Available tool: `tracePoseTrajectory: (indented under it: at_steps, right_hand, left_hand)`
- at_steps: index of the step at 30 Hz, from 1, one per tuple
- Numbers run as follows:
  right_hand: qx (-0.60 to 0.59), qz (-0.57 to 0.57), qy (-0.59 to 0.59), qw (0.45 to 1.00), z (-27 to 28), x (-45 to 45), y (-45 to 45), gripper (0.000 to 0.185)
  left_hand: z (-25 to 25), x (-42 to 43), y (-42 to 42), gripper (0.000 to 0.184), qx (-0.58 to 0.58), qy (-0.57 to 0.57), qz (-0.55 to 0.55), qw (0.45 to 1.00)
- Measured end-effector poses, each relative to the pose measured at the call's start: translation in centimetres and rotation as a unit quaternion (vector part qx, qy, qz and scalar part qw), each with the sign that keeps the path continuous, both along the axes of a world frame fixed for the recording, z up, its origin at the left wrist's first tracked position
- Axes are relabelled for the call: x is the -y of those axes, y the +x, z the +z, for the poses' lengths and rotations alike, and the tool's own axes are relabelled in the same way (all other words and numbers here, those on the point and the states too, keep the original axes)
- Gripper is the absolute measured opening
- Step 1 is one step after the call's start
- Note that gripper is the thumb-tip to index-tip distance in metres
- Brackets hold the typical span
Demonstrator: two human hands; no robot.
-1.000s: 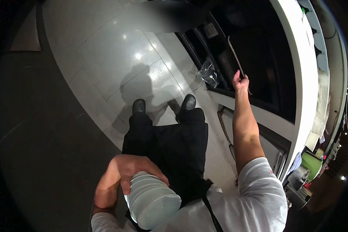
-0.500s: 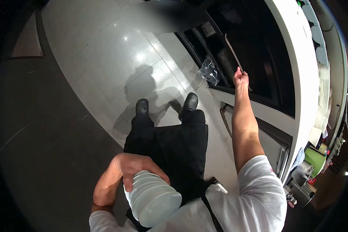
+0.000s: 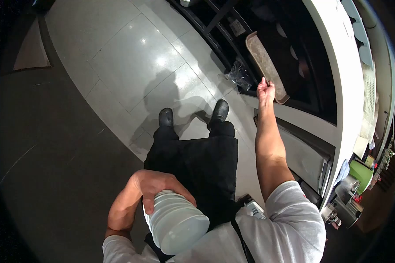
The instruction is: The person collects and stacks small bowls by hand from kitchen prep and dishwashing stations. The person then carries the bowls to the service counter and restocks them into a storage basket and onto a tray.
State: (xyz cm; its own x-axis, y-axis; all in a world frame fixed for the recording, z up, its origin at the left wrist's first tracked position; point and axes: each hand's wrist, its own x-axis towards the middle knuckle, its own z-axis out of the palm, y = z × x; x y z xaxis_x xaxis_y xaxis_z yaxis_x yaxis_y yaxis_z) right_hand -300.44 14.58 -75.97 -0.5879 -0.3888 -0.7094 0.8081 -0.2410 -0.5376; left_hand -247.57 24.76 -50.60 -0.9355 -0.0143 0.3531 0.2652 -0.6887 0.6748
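My left hand (image 3: 162,186) is wrapped round a stack of white bowls (image 3: 182,232), held against my front with the stack tilted. Which rim each finger presses on is partly hidden. My right arm reaches out to the dark shelf, where my right hand (image 3: 266,90) grips the near edge of a long brown tray (image 3: 267,65). The tray juts out of the shelf, and its bare inner surface faces me. Behind it, several pale round shapes (image 3: 293,52) show dimly inside the dark shelf (image 3: 309,83).
Crumpled clear plastic (image 3: 240,75) lies at the shelf's lower edge. A white counter (image 3: 346,87) runs above it. Further right stand a green container (image 3: 360,175) and metal pots (image 3: 346,187). The grey tiled floor (image 3: 118,65) spreads ahead, with a dark surface (image 3: 52,175) at left.
My right hand has drawn the tray outward from the shelf, so its surface and the pale round shapes behind it now show. My left hand keeps its hold on the bowls.
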Motion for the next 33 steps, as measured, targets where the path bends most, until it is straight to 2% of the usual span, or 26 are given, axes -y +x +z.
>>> tracePoseTrajectory:
  at_steps: [3,7,10,11,13,15,16,17,18,19,20,21,23,25,26,29,30,31,33]
  right_hand:
    - [-0.019,0.014,-0.043,0.999,0.8,-1.9,3.6,0.018]
    - [-0.017,-0.001,0.015,1.000,1.8,-2.8,6.2,0.016]
    - [-0.001,0.039,0.019,0.999,2.2,-2.8,6.7,0.033]
    - [0.044,0.049,0.060,0.996,2.3,-3.0,6.7,0.040]
    - [0.136,0.069,0.143,0.978,7.4,-2.8,9.9,0.056]
    - [0.151,0.233,0.111,0.954,17.4,-2.9,16.1,0.073]
    - [0.131,0.362,0.014,0.923,24.7,-3.2,19.7,0.079]
    - [0.121,0.495,-0.144,0.849,31.2,-3.9,22.4,0.088]
    - [0.072,0.611,-0.200,0.763,36.1,-5.0,24.1,0.103]
    - [-0.011,0.693,-0.187,0.696,41.2,-5.9,25.9,0.114]
    - [-0.118,0.735,-0.227,0.628,44.2,-7.4,27.4,0.106]
    - [-0.270,0.799,-0.226,0.487,48.8,-6.0,28.8,0.086]
    - [-0.348,0.803,-0.035,0.482,51.9,-6.6,30.5,0.060]
    - [-0.341,0.793,-0.050,0.502,50.0,-7.3,29.3,0.045]
    - [-0.313,0.811,-0.028,0.494,50.1,-6.9,28.7,0.042]
    - [-0.255,0.729,-0.135,0.621,48.1,-7.5,27.9,0.040]
    - [-0.198,0.711,-0.118,0.665,48.6,-7.7,28.3,0.040]
    - [-0.142,0.686,-0.101,0.707,49.2,-7.9,28.7,0.041]
    - [-0.188,0.749,-0.074,0.631,49.9,-8.1,27.6,0.041]
  left_hand:
    - [0.8,0.1,0.3,0.116,0.021,0.025,-0.036,0.999]
    - [1.8,0.8,0.4,0.116,0.005,0.002,-0.030,1.000]
    - [2.7,1.8,0.5,0.116,0.020,-0.006,-0.052,0.998]
    - [3.1,2.1,0.5,0.116,0.031,-0.002,-0.064,0.997]
    - [4.5,3.0,0.4,0.118,0.054,-0.004,-0.088,0.995]
    - [6.0,4.4,-0.1,0.120,0.078,-0.014,-0.103,0.991]
    - [5.3,4.1,-0.2,0.115,0.057,-0.011,-0.091,0.994]
    - [5.7,4.7,-0.2,0.116,0.087,-0.011,-0.100,0.991]
    - [4.6,3.8,0.5,0.116,0.146,0.015,-0.096,0.985]
    - [4.9,4.5,0.4,0.108,0.164,0.011,-0.101,0.981]
    - [6.2,5.4,0.0,0.101,0.212,0.068,-0.135,0.966]
    - [6.9,5.5,-0.2,0.098,0.255,0.108,-0.139,0.951]
    - [8.3,6.6,-1.4,0.097,0.248,0.088,-0.137,0.955]
    - [8.2,7.5,-1.9,0.098,0.266,0.026,-0.140,0.953]
    - [8.1,7.9,-2.3,0.098,0.274,-0.005,-0.142,0.951]
    - [11.3,9.9,-3.4,0.115,0.294,-0.027,-0.148,0.944]
    - [11.3,10.2,-4.0,0.115,0.282,-0.005,-0.202,0.938]
    - [11.1,9.9,-4.2,0.115,0.273,0.000,-0.171,0.947]
    - [10.9,9.3,-4.5,0.116,0.254,0.012,-0.106,0.961]
